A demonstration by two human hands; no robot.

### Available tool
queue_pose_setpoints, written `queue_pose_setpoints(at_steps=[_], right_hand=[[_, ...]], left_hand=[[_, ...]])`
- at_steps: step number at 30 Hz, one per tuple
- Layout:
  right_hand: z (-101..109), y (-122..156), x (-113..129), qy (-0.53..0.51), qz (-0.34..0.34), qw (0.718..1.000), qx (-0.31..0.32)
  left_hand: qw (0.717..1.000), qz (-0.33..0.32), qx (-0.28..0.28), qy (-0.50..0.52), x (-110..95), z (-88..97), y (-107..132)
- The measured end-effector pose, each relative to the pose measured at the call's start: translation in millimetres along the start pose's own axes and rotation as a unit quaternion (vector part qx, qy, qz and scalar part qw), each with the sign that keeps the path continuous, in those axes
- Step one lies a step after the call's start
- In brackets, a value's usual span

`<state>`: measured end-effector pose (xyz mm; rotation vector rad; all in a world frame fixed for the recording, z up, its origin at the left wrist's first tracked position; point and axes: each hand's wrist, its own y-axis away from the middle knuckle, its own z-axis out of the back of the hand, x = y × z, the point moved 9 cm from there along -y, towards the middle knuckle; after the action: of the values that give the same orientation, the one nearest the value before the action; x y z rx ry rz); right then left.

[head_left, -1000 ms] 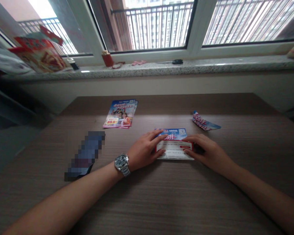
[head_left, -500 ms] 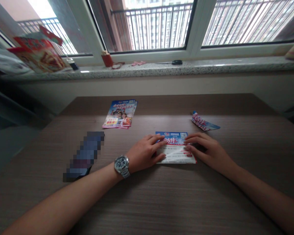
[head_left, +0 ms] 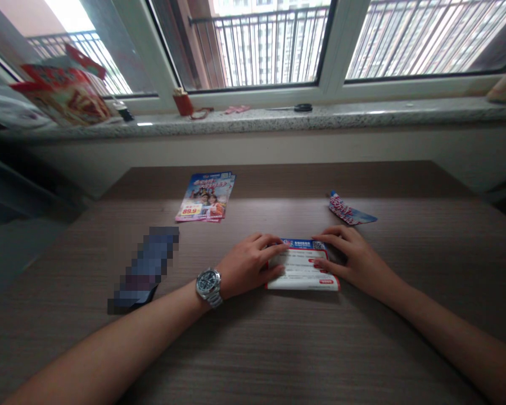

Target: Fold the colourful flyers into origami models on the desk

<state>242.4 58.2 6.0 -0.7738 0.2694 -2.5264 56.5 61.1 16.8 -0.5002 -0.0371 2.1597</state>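
A partly folded paper flyer (head_left: 299,269) lies on the table in front of me, its white printed side facing up with a narrow blue strip and a QR code along the far edge. My left hand (head_left: 253,261), with a metal watch (head_left: 208,284) on the wrist, holds the flyer's left side, fingers at the far edge and thumb on the white part. On the right side, my right hand (head_left: 348,253) holds it likewise, thumb on the white flap. The fingertips partly cover both sides. Beyond the right hand sits a folded blue-and-pink paper piece (head_left: 348,211).
Several more flyers (head_left: 206,197) lie stacked at the back left of the brown table (head_left: 253,349). A pixelated dark phone-like object (head_left: 145,270) lies beside my left forearm. On the stone windowsill (head_left: 341,115) are scissors (head_left: 302,107), a red container (head_left: 183,102) and a red food bag (head_left: 71,93).
The white flap of the flyer has shifted toward the far edge, and the visible blue strip has narrowed. Its near edge now lies slightly closer to me. Both hands have stayed at its sides.
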Motion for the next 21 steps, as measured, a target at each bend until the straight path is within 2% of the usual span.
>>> queue_pose_setpoints(at_steps=[10, 16, 21], right_hand=[[-0.5, -1.3, -5.2, -0.015, -0.025, 1.000, -0.003], [0.5, -3.0, -4.7, -0.025, -0.028, 0.999, -0.001], [0.2, -2.9, -7.9, -0.029, -0.040, 0.999, -0.008]], left_hand=[[0.999, 0.010, -0.032, 0.010, 6.7, 1.7, -1.7], [0.996, 0.058, -0.061, -0.032, 13.0, 10.7, -3.2], [0.994, 0.084, -0.061, -0.043, 20.9, 9.0, -3.3]])
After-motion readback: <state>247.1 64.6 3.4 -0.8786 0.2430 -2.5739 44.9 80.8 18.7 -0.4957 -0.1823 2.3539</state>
